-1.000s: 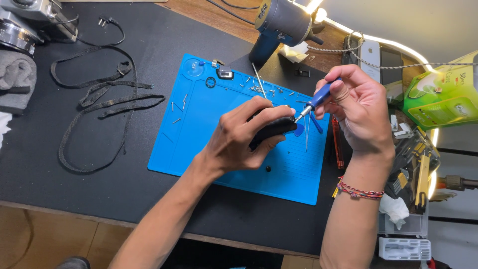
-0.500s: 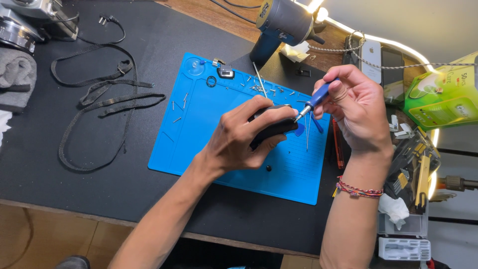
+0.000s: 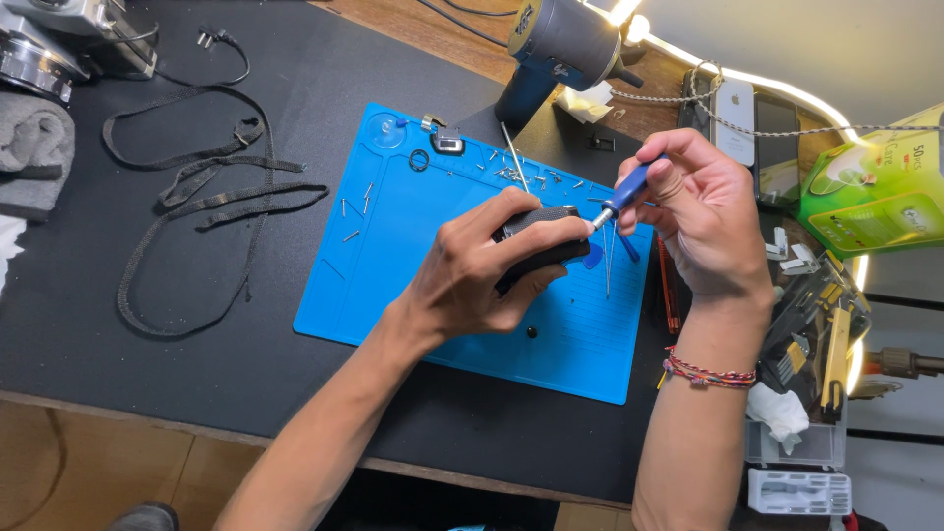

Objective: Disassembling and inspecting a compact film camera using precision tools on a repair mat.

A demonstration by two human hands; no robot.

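We judge a screw is being worked: left hand (image 3: 472, 280) clamps the small black device (image 3: 539, 246) above the blue mat (image 3: 393, 256); right hand (image 3: 703, 221) pinches the blue screwdriver (image 3: 621, 197), tip at its end. Next calls for steady alignment.

left hand (image 3: 472, 280) grips black part (image 3: 539, 246) | right hand (image 3: 703, 221) holds blue screwdriver (image 3: 625, 192) | blue mat (image 3: 423, 236)

Single head cam is looking steeply down from close above the surface (image 3: 246, 393), facing forward over the blue mat (image 3: 413, 256), both forearms entering from bottom edge.
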